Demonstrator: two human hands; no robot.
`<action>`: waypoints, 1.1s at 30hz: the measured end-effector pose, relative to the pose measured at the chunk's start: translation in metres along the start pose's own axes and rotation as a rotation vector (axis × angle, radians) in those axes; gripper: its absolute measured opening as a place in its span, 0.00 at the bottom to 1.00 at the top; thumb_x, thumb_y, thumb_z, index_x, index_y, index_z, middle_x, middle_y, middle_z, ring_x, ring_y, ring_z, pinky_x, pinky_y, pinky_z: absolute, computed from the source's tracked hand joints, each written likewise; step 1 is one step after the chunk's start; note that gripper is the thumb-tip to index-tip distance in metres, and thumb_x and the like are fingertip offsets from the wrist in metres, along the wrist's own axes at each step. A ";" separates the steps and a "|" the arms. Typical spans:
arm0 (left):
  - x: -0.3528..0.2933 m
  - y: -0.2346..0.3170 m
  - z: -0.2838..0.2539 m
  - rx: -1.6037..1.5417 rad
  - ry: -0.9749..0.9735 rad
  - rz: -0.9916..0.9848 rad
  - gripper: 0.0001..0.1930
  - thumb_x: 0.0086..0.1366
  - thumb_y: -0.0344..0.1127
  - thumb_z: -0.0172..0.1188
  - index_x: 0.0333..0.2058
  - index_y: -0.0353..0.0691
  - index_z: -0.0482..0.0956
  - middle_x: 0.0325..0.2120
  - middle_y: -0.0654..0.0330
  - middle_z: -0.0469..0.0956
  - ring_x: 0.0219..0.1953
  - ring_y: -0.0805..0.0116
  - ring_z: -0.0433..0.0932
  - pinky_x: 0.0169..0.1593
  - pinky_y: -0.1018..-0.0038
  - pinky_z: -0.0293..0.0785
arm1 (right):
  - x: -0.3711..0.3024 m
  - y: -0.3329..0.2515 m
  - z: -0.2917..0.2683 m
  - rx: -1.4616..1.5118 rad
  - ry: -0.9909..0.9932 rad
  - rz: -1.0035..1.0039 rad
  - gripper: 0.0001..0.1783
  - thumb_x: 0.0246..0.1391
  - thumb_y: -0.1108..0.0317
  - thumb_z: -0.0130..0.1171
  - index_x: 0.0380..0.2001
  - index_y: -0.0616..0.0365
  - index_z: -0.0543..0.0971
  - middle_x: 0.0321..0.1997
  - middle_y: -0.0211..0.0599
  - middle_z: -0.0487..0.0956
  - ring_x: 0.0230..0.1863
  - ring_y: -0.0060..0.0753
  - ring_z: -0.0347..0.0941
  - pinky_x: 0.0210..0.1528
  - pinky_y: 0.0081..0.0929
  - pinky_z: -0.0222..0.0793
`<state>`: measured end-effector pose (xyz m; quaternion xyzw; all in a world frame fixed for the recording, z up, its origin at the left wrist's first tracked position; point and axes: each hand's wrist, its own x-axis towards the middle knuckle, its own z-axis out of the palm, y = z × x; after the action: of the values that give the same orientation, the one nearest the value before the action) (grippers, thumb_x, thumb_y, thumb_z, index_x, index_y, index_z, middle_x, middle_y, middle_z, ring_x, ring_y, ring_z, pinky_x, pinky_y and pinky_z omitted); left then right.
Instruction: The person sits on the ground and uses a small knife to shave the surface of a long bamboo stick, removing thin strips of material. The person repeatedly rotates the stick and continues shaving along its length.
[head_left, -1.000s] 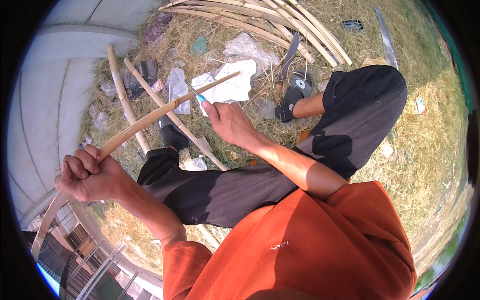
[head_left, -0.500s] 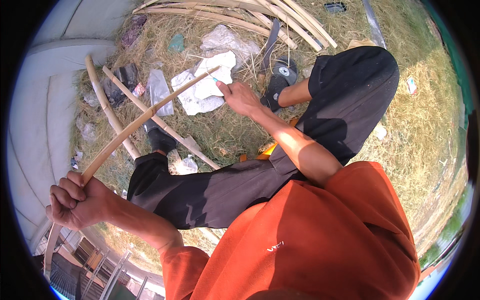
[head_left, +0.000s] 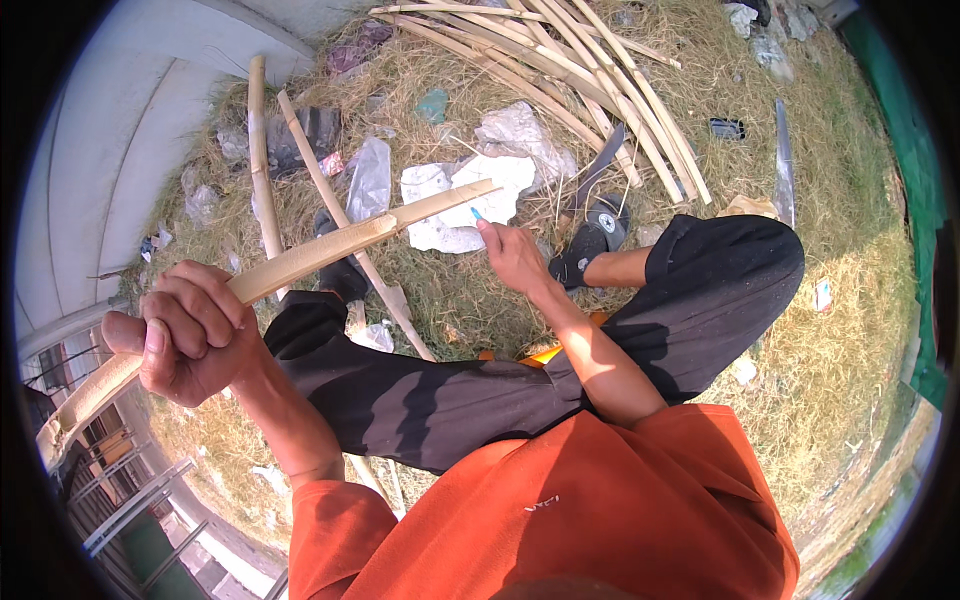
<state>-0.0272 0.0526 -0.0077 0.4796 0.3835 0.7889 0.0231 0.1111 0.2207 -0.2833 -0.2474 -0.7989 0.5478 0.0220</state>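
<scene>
Now bamboo strip (head_left: 330,250) in left hand (head_left: 190,335).

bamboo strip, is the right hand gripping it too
No: only the left hand is closed around the bamboo strip; the right hand sits just below its far end, holding a small blue thing.

The bamboo strip (head_left: 300,262) is pale tan, creamy on its split face. The shirt (head_left: 560,510) is plain orange; the trousers (head_left: 450,380) are black. The shoe (head_left: 592,240) is black with a whitish round mark. A small turquoise object (head_left: 476,214), possibly a marker, shows by the fingers. The crumpled sheets (head_left: 450,195) are white, the dry grass (head_left: 830,330) straw-yellow, the netting (head_left: 900,170) green, and the 2 poles (head_left: 262,150) beige.
</scene>
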 end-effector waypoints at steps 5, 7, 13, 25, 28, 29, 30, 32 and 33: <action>-0.005 0.006 -0.014 -0.007 0.064 -0.012 0.13 0.60 0.25 0.42 0.21 0.48 0.52 0.07 0.69 0.51 0.06 0.80 0.48 0.08 0.80 0.51 | 0.003 0.009 0.017 -0.120 0.049 0.001 0.32 0.63 0.48 0.39 0.27 0.68 0.79 0.22 0.63 0.75 0.28 0.66 0.73 0.37 0.52 0.69; -0.003 0.005 -0.011 -0.014 0.065 -0.030 0.13 0.60 0.24 0.42 0.21 0.48 0.52 0.07 0.69 0.50 0.06 0.80 0.47 0.08 0.79 0.50 | 0.010 0.018 0.021 -0.174 0.102 0.047 0.32 0.63 0.48 0.38 0.27 0.67 0.79 0.24 0.64 0.75 0.30 0.66 0.73 0.38 0.52 0.69; -0.006 0.010 -0.015 0.024 0.224 -0.063 0.17 0.60 0.25 0.45 0.18 0.50 0.49 0.10 0.70 0.47 0.09 0.80 0.43 0.13 0.78 0.45 | 0.020 0.098 0.025 -0.306 0.094 0.347 0.36 0.63 0.45 0.32 0.34 0.67 0.79 0.32 0.66 0.77 0.38 0.66 0.73 0.47 0.51 0.68; 0.000 0.003 -0.002 0.243 0.502 -0.089 0.19 0.62 0.27 0.46 0.17 0.48 0.48 0.12 0.70 0.47 0.12 0.79 0.45 0.18 0.78 0.46 | 0.030 0.079 0.023 -0.123 0.124 0.345 0.34 0.63 0.45 0.35 0.33 0.69 0.78 0.32 0.66 0.76 0.39 0.67 0.71 0.45 0.51 0.65; -0.004 0.010 -0.011 0.353 0.564 -0.080 0.19 0.63 0.28 0.46 0.17 0.48 0.48 0.12 0.69 0.47 0.12 0.78 0.46 0.19 0.77 0.48 | 0.024 0.034 0.015 -0.015 0.102 0.168 0.35 0.64 0.46 0.34 0.33 0.69 0.78 0.32 0.66 0.75 0.39 0.67 0.71 0.46 0.50 0.64; -0.005 0.009 -0.008 0.369 0.595 -0.090 0.19 0.63 0.29 0.46 0.17 0.48 0.49 0.12 0.69 0.47 0.13 0.78 0.46 0.20 0.77 0.48 | 0.022 0.019 0.012 0.005 0.049 0.081 0.35 0.64 0.45 0.34 0.31 0.69 0.78 0.33 0.66 0.75 0.40 0.68 0.70 0.46 0.51 0.63; -0.001 0.003 -0.003 0.377 0.621 -0.082 0.19 0.63 0.30 0.46 0.17 0.48 0.49 0.13 0.69 0.47 0.13 0.78 0.46 0.20 0.77 0.49 | 0.031 0.025 0.017 -0.012 0.086 0.144 0.35 0.63 0.45 0.35 0.29 0.69 0.78 0.31 0.66 0.75 0.39 0.68 0.70 0.45 0.50 0.63; 0.003 -0.001 0.004 0.383 0.649 -0.078 0.18 0.64 0.29 0.45 0.17 0.48 0.50 0.13 0.69 0.47 0.13 0.78 0.46 0.19 0.77 0.48 | 0.037 0.061 0.030 -0.052 0.153 0.250 0.35 0.63 0.45 0.36 0.28 0.69 0.77 0.29 0.66 0.74 0.37 0.67 0.70 0.43 0.50 0.64; 0.006 -0.003 0.005 0.371 0.649 -0.069 0.18 0.64 0.29 0.45 0.17 0.48 0.50 0.12 0.70 0.47 0.12 0.79 0.46 0.18 0.78 0.48 | 0.042 0.086 0.030 -0.079 0.193 0.281 0.35 0.63 0.45 0.36 0.28 0.70 0.77 0.29 0.67 0.74 0.37 0.68 0.70 0.42 0.50 0.64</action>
<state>-0.0280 0.0600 -0.0039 0.1875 0.5233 0.8157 -0.1603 0.0972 0.2364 -0.3813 -0.4089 -0.7714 0.4874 0.0121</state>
